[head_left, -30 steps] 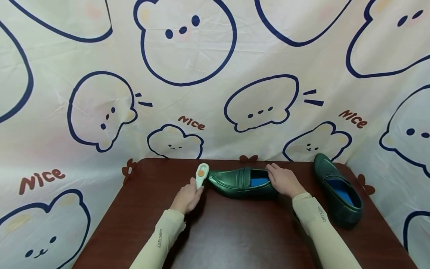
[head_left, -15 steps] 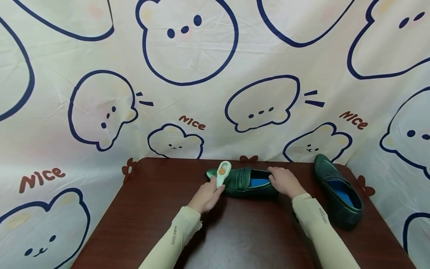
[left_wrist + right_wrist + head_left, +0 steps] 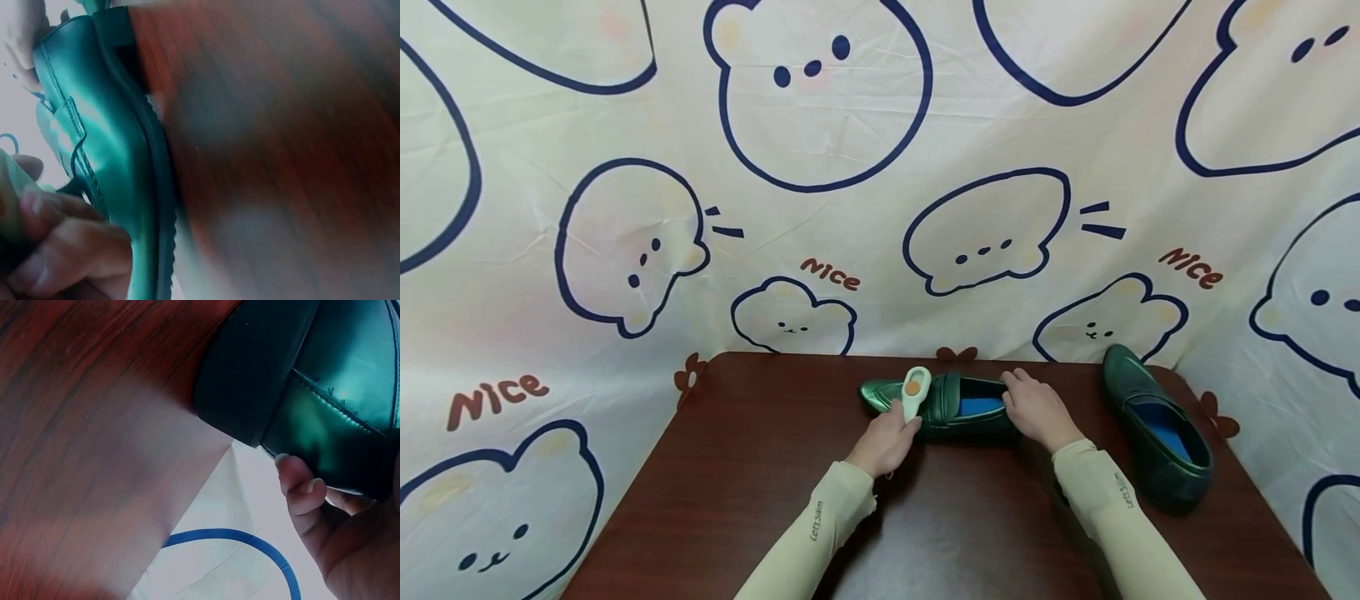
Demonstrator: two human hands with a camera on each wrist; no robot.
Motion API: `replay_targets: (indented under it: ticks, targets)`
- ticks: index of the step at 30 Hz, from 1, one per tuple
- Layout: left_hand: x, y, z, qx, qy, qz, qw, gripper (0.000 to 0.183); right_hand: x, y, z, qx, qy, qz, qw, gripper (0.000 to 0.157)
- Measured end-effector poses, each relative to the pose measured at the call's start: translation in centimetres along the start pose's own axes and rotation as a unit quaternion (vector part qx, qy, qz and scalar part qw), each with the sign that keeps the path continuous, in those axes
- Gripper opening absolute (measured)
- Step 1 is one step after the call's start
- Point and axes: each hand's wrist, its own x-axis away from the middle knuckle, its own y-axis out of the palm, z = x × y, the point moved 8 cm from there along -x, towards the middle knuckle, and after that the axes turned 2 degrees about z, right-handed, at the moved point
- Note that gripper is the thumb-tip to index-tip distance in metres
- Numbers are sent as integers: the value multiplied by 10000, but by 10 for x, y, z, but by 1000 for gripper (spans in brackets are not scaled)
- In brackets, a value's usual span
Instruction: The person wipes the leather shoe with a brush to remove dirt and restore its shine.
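A green metallic loafer (image 3: 947, 408) with a blue insole lies sideways on the dark wooden table, toe to the left. My left hand (image 3: 886, 437) grips a small pale, rounded-ended tool (image 3: 916, 392) with an orange round spot, held over the loafer's front part near its strap. The tool's underside is hidden. In the left wrist view, my curled fingers (image 3: 75, 244) are close beside the shoe's upper. My right hand (image 3: 1037, 408) holds the loafer by its heel; in the right wrist view its fingers (image 3: 300, 487) wrap round the back of the heel.
A second green loafer (image 3: 1157, 433) stands at the table's right side, toe toward the back. The brown table (image 3: 737, 467) ends at a pale curtain (image 3: 880, 225) printed with bear outlines, behind and on both sides.
My left hand has moved right with the pale tool, from beyond the loafer's toe to over its front near the strap. The right hand stays at the heel.
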Motion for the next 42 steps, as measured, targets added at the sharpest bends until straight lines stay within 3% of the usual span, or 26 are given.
replay_targets:
  ticks: [3,11,18,24,27,32,37,42]
  targets:
    - [0,-7,-9,-119,-211,215,9995,39,0,0,1,61,-2,8,10000,40]
    - [7,-29,-33,-630,-568,323,9959,45,-1,2,4,160,22,-42,9999,40]
    - [13,-57,-49,-1100,-733,859,9875,38,-4,4,1,125,30,-78,9999,39]
    - [16,-70,-54,-816,-867,992,9879,38,-3,6,-2,121,-47,-42,9999,41]
    - [15,-63,-41,-241,-670,789,9943,37,-3,8,-2,155,-77,-34,9998,42]
    - [8,-36,-5,475,-145,180,9986,36,-1,5,1,240,-71,47,9997,42]
    - [-1,-13,16,550,-41,-186,9983,39,-1,4,4,285,-54,109,9995,42]
    - [-6,-3,16,328,-201,-142,9992,35,-3,5,2,226,-105,104,9996,42]
